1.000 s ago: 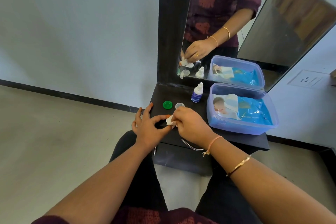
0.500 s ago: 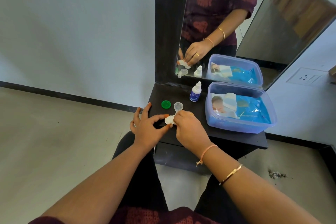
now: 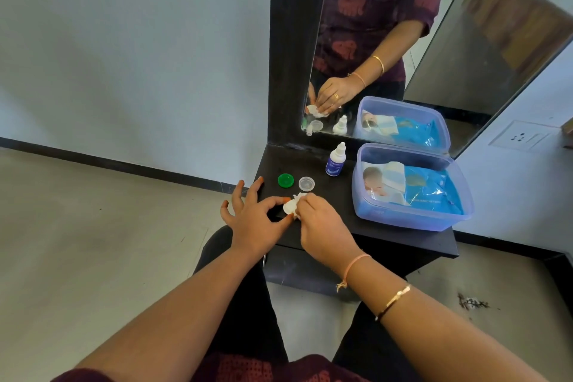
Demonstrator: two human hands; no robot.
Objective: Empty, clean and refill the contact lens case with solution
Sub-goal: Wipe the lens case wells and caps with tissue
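The contact lens case (image 3: 289, 207) is near the tabletop's (image 3: 403, 239) front left corner, pinched steady by the left hand (image 3: 254, 223) so the right hand (image 3: 322, 226), gripping a wadded tissue (image 3: 300, 197), can wipe it; green cap (image 3: 285, 180) and clear cap (image 3: 306, 183) lie just behind

the one head-worn wide-angle camera looks forward and down from close range, forearms entering from 7 and 5 o'clock to the left hand (image 3: 257, 222) and right hand (image 3: 322, 226), which meet over the contact lens case (image 3: 288, 208) and tissue (image 3: 300, 196) near centre. the dark shelf (image 3: 336, 195) runs toward 3 o'clock, and the mirror (image 3: 449, 56) at 1 o'clock shows the same hands from the opposite side.
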